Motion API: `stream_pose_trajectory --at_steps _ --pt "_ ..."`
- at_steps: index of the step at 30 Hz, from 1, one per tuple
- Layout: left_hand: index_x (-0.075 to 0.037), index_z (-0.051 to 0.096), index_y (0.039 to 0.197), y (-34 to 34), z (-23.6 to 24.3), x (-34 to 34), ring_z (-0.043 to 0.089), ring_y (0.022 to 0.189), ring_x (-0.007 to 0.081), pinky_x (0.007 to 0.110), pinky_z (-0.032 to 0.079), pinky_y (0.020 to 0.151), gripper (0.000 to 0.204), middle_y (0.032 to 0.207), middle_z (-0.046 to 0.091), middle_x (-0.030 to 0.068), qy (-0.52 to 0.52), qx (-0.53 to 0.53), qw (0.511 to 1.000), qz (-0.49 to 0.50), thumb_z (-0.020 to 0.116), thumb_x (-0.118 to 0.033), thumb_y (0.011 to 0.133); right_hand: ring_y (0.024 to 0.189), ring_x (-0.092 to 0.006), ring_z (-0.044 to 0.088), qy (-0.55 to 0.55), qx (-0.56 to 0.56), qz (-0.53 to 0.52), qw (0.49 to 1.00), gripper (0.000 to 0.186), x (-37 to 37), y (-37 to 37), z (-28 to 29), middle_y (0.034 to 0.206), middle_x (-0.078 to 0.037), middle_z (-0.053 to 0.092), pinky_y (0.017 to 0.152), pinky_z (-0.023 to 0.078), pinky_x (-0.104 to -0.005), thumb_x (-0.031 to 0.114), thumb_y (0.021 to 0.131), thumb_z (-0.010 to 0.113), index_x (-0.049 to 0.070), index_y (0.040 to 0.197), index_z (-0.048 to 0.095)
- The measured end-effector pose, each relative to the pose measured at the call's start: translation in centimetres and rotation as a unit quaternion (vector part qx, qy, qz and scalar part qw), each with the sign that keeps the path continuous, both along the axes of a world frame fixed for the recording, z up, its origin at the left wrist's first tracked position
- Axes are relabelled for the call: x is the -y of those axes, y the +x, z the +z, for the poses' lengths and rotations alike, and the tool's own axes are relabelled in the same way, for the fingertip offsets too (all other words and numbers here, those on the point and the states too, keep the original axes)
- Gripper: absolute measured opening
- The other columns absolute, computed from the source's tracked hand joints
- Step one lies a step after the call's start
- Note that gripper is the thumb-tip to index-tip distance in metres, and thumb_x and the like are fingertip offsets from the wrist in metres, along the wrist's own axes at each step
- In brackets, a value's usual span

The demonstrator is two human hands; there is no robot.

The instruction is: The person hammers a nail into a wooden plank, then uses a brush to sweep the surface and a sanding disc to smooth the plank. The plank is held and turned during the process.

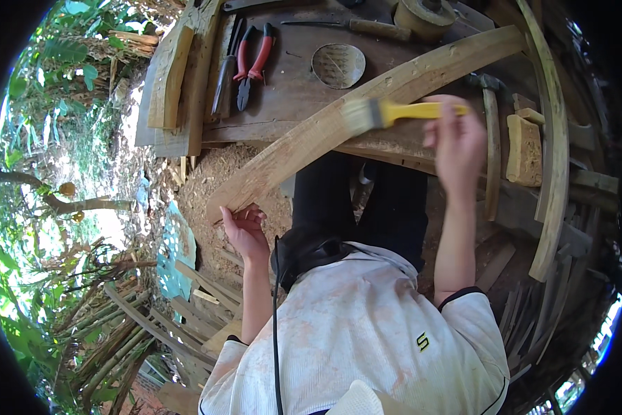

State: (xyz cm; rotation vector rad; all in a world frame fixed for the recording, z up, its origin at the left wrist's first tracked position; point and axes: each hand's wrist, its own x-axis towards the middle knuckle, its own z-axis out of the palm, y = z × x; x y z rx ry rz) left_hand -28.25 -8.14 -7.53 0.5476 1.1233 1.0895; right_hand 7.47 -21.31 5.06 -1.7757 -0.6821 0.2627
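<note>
A long wooden board lies diagonally across the front edge of the workbench. My left hand has its fingers around the board's lower-left end, which sticks out past the bench. My right hand, slightly blurred, grips the yellow handle of a flat paintbrush. The brush's pale, blurred bristles are over the board's middle, at its surface. A hammer with a wooden handle lies just right of my right hand, partly under the board, beside a rough wood block.
On the bench are red-handled pliers, dark tools, a shallow round dish, a wooden-handled tool, a wooden cylinder and planks. Long strips lean at the right. Branches, scrap wood and leafy plants lie left.
</note>
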Motion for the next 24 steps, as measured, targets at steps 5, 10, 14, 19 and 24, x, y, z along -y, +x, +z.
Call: stream_pose_trajectory --at_steps 5,10,14,19,24 --pt "-0.006 0.063 0.125 0.2 0.1 -0.2 0.068 0.083 0.0214 0.036 0.053 0.074 0.050 0.096 0.075 0.0120 0.000 0.016 1.000 -0.022 0.047 -0.052 0.113 0.064 -0.0054 0.058 0.074 0.051 -0.182 0.979 0.035 3.1 3.4 0.9 0.083 -0.002 0.069 0.059 0.048 -0.0221 0.031 0.116 0.054 0.001 0.115 0.074" --pt "-0.006 0.064 0.124 2.2 1.5 -0.5 0.067 0.082 0.0211 0.036 0.053 0.075 0.048 0.095 0.075 0.0119 -0.044 0.055 0.994 -0.080 0.049 -0.051 0.113 0.064 -0.0057 0.062 0.048 -0.048 0.048 0.997 0.034 -0.2 -2.0 0.1 0.080 -0.002 0.069 0.058 0.049 -0.0221 0.031 0.115 0.055 0.002 0.117 0.073" --pt "-0.006 0.064 0.125 2.4 1.2 -0.8 0.067 0.081 0.0210 0.036 0.053 0.076 0.047 0.096 0.075 0.0124 -0.065 0.064 0.985 -0.150 0.051 -0.049 0.113 0.064 -0.0074 0.064 0.009 -0.007 0.014 1.000 0.037 0.2 1.3 -0.3 0.081 -0.003 0.070 0.059 0.051 -0.0239 0.034 0.116 0.052 0.004 0.119 0.073" --pt "-0.006 0.064 0.127 2.6 0.6 -1.0 0.067 0.081 0.0209 0.036 0.053 0.078 0.046 0.098 0.075 0.0124 -0.038 0.053 0.983 -0.171 0.051 -0.048 0.113 0.069 -0.0057 0.064 0.024 0.102 -0.230 0.968 0.036 4.5 7.5 2.0 0.084 -0.001 0.069 0.062 0.049 -0.0223 0.034 0.116 0.053 0.005 0.122 0.074" --pt "-0.006 0.064 0.128 4.0 1.2 -1.0 0.072 0.084 0.0225 0.038 0.056 0.080 0.041 0.103 0.077 0.0105 -0.071 0.113 0.976 -0.170 0.055 -0.043 0.113 0.067 -0.0039 0.063 0.029 -0.001 -0.039 0.999 0.035 2.9 5.2 2.7 0.083 0.000 0.068 0.059 0.045 -0.0204 0.032 0.116 0.054 0.004 0.121 0.074"
